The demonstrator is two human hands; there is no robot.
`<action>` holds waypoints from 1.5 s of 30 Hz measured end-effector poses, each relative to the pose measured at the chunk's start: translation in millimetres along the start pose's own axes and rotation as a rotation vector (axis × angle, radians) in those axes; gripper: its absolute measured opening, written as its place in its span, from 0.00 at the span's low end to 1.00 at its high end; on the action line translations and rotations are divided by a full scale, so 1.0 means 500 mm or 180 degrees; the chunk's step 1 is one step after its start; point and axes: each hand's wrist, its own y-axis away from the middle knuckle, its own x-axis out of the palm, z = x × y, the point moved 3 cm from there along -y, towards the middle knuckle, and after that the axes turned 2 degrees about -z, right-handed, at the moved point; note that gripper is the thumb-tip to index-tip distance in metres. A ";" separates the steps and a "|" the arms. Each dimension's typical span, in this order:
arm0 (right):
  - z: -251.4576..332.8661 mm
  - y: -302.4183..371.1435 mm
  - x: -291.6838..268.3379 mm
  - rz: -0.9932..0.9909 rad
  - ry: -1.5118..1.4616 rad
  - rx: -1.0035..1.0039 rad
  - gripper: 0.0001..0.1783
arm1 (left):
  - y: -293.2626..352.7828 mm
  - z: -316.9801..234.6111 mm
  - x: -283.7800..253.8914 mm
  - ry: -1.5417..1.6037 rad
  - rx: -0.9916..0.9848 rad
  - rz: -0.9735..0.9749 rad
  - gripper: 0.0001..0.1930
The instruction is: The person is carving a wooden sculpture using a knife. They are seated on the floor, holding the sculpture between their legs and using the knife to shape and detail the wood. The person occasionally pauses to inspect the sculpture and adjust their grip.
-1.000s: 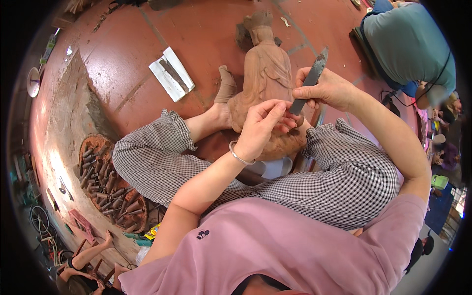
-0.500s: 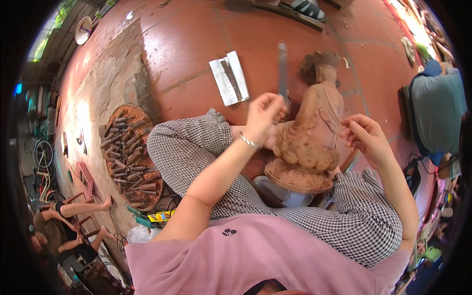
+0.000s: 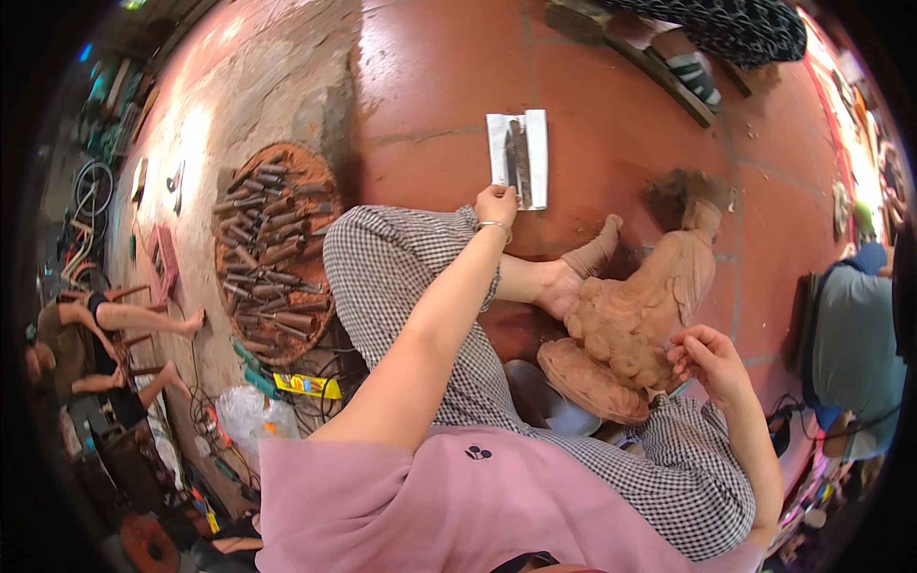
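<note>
My left hand [image 3: 497, 205] reaches forward to a white folded sheet [image 3: 537, 158] on the floor. Its fingers pinch the near end of a flat, dark grey strip like a blade [image 3: 511, 172], which lies over the sheet beside a rusty brown strip [image 3: 521, 143]. My right hand [image 3: 707, 361] hovers by the right side of a carved brown figure [image 3: 669, 277], its fingers loosely curled with nothing visible in them. The figure leans away to the right between my legs, above its rounded carved base [image 3: 594, 382]. My bare foot [image 3: 554, 286] rests against its left side.
At left, a round tray [image 3: 315, 186] holds several wooden-handled carving tools. A clear plastic bag [image 3: 253, 415] and a yellow packet [image 3: 308, 385] lie nearer. Another person's sandalled foot [image 3: 695, 81] rests by a wooden plank [image 3: 659, 74]. A ridged brown piece [image 3: 594, 248] lies beyond my foot.
My left hand has carried the grey strip from beside the figure forward and left onto the white sheet. My right hand stays near the figure, now lower by its base. The view has shifted.
</note>
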 end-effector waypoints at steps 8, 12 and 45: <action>-0.021 0.008 -0.011 -0.0157 -0.0056 -0.0027 0.11 | 0.033 -0.065 -0.010 -0.1517 -0.0009 -0.0187 0.22; -0.016 0.009 -0.014 -0.0074 0.0049 -0.0119 0.11 | 0.046 -0.081 -0.026 -0.1802 0.0340 -0.0453 0.20; -0.010 0.011 -0.017 -0.0015 -0.0198 -0.0137 0.13 | 0.035 -0.067 0.024 -0.2241 0.1037 -0.0586 0.09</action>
